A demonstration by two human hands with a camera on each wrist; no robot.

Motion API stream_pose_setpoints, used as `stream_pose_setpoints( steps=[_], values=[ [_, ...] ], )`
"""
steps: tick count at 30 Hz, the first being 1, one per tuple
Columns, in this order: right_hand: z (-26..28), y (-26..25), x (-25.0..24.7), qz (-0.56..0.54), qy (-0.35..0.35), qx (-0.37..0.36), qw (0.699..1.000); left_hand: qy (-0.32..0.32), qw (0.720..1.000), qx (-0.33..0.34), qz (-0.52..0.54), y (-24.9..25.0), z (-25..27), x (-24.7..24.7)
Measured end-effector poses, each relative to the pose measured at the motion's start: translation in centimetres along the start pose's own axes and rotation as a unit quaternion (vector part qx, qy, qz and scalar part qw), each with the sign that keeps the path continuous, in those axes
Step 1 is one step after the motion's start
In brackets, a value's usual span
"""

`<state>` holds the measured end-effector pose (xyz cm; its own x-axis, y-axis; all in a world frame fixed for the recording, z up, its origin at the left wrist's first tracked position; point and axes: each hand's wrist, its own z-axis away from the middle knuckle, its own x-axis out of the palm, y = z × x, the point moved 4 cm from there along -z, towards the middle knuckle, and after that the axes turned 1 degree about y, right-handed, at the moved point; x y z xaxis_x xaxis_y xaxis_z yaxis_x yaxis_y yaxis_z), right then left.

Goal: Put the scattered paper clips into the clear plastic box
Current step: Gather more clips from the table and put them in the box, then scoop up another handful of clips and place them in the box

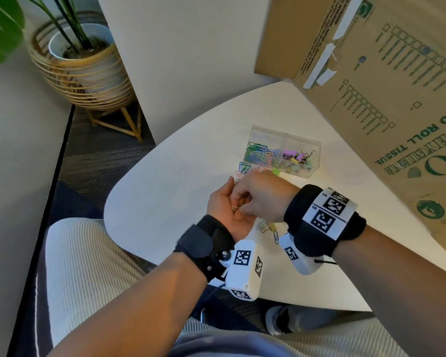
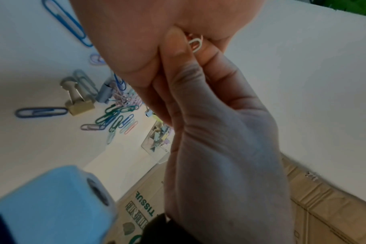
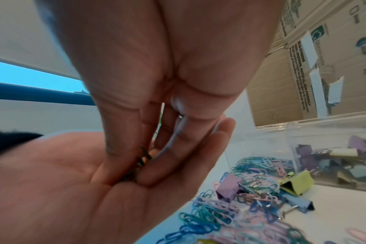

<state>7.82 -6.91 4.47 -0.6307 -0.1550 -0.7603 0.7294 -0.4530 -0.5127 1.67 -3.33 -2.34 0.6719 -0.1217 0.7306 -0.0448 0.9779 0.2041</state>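
Over the white table (image 1: pixel 165 191) my left hand (image 1: pixel 224 204) lies palm up with its fingers straight, holding a few paper clips (image 1: pixel 234 208) in the palm. My right hand (image 1: pixel 238 208) reaches down from above and pinches those paper clips (image 3: pixel 141 160) between thumb and fingers. A white paper clip (image 2: pixel 195 43) shows between the two hands. The clear plastic box (image 1: pixel 286 135) stands just beyond, with paper clips in its left half and binder clips in its right. A loose pile of coloured paper clips (image 1: pixel 246 167) lies in front of the box (image 3: pixel 303 132).
Binder clips lie among the pile: a purple one (image 3: pixel 227 188), a yellow-green one (image 3: pixel 297 181) and a blue one (image 3: pixel 299 204). A gold binder clip (image 1: pixel 265 229) and a blue paper clip (image 1: pixel 276 237) lie under my right wrist. A large cardboard box (image 1: pixel 384 86) stands on the right, a potted plant (image 1: pixel 83 60) far left.
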Motion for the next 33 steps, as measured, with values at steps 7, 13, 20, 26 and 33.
stream_pose_setpoints(
  steps=[7, 13, 20, 26, 33],
  values=[
    [0.2, 1.3, -0.7, -0.103, 0.005, 0.008, 0.995, -0.011, 0.999, 0.017, -0.028, 0.4, -0.5, 0.1],
    [-1.2, 4.8, -6.4, -0.276, 0.232, 0.066, 0.930, -0.024, 0.978, 0.093, -0.187, 3.3, -0.2, 1.0],
    [-5.2, 7.2, -9.1, -0.109, 0.259, 0.184, 0.942, 0.000, 0.861, 0.206, -0.465, 5.4, 1.6, 2.1],
    [-3.3, 7.2, -8.9, -0.088, 0.297, 0.160, 0.937, 0.006, 0.654, 0.228, -0.722, 6.6, 1.7, 1.4],
    [3.6, 7.2, -2.3, -0.057, 0.081, 0.132, 0.986, -0.062, 0.389, 0.085, -0.915, 3.8, 1.7, 0.5]
  ],
)
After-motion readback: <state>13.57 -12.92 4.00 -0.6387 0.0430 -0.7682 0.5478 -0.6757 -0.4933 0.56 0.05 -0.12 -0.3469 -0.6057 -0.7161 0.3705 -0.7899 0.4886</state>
